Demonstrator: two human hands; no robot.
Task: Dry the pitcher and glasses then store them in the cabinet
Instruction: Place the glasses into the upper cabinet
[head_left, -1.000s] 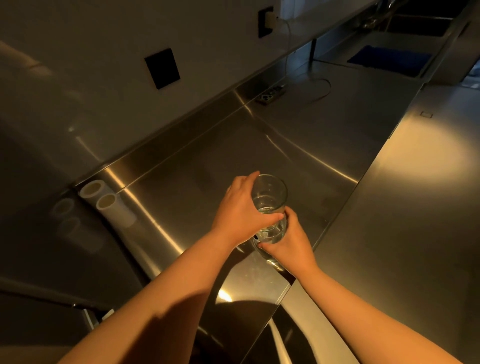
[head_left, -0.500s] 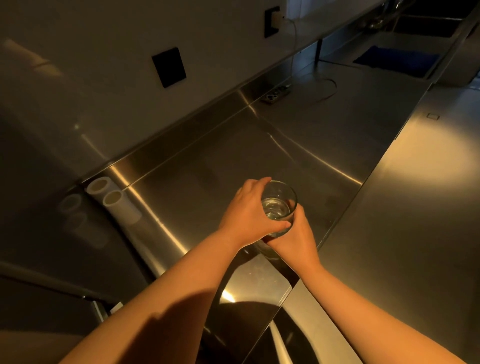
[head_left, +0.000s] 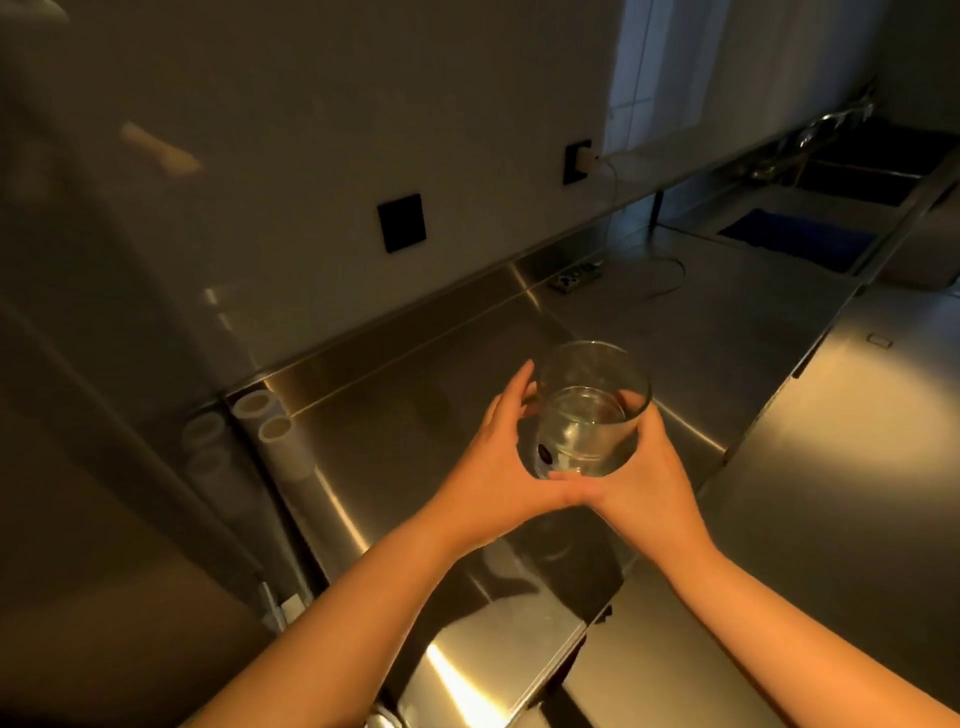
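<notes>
**Both hands cradle a clear glass above the steel table**

A clear drinking glass (head_left: 589, 410) is held up in the air over the stainless steel table (head_left: 701, 332), lifted off its surface and tilted a little, its open mouth facing up and away from the camera. A small dark round mark shows low on its near side.

The left hand (head_left: 498, 457) has its grip grasping the glass from the left: the fingers curl round the far side of the wall and the thumb runs along the bottom edge. The right hand (head_left: 644, 478) has its grip grasping the glass from the right, fingers wrapped round the wall and visible through it, thumb lying under the base. The two thumbs meet just below the glass. Both bare forearms reach in from the lower edge of the view.

On the table to the left, against the steel upstand, two pale tubes (head_left: 267, 421) lie side by side with their open ends towards the camera. Farther back a power strip (head_left: 576, 274) rests near the upstand, a thin cable looping beside it. A black square plate (head_left: 401, 222) sits on the wall above, and a second dark outlet (head_left: 577, 161) with a plug in it is farther right. At the far right a sink (head_left: 878, 171) is set into the table, with a blue cloth (head_left: 802, 244) lying beside it.
</notes>
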